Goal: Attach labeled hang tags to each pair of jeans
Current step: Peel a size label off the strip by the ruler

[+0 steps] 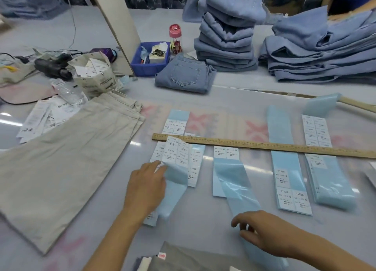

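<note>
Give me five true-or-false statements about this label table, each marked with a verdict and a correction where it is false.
1. A wooden ruler lies across the blue label strips. True.
2. The left hand rests on a label sheet whose edge is curled up. True.
3. The blue bin sits at the near edge beside the hands. False: it sits at the far side, left of the folded jeans.
4. The beige trousers are stacked on top of the tall pile of jeans. False: they lie flat on the table, on the left.
5. The right hand grips the ruler. False: it rests on a loose blue strip, well clear of the ruler.
</note>
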